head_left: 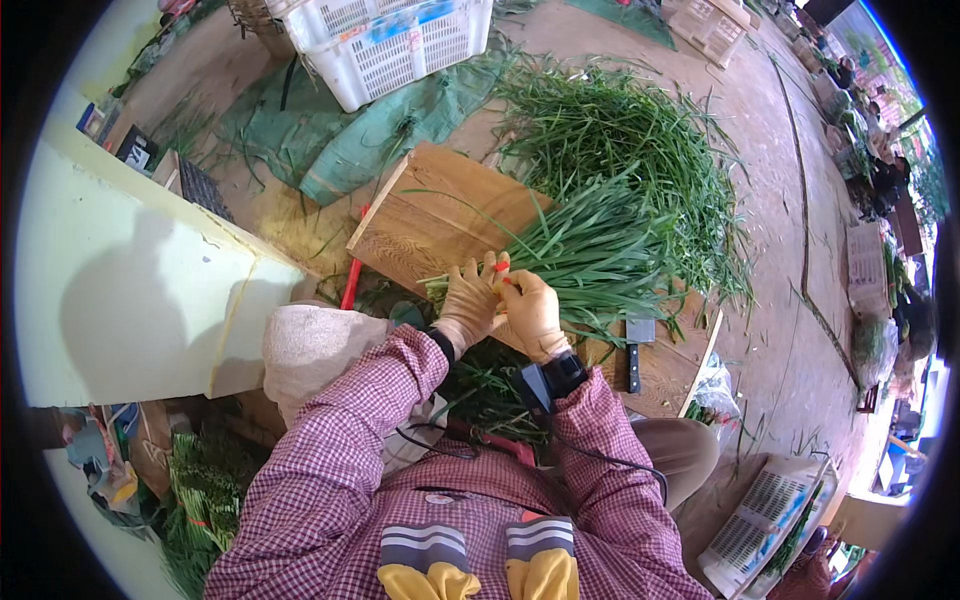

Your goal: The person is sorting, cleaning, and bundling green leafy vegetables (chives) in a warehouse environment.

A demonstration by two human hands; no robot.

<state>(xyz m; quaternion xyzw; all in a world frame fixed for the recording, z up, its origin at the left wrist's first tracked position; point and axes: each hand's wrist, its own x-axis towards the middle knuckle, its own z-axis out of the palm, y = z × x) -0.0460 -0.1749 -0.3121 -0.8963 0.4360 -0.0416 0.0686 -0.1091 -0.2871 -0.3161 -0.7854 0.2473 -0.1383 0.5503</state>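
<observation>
A bunch of long flat-leaved garlic chives (605,240) lies across a wooden board (445,205), its pale cut ends (436,286) pointing left. My gloved left hand (470,302) presses on the bunch near those ends, fingers curled over it. Against it, my gloved right hand (534,314) pinches at a narrow red tie (501,267) on the bunch; the fingertips partly hide the tie. A cleaver (634,362) with a black handle rests on the board to the right of my right hand.
Behind the board spreads a big heap of loose chives (640,135). White plastic crates (400,55) stand on a green sheet at the far left. A pale wall block (150,290) is close on my left, with tied bunches (205,490) below it. Another crate (765,520) sits at lower right.
</observation>
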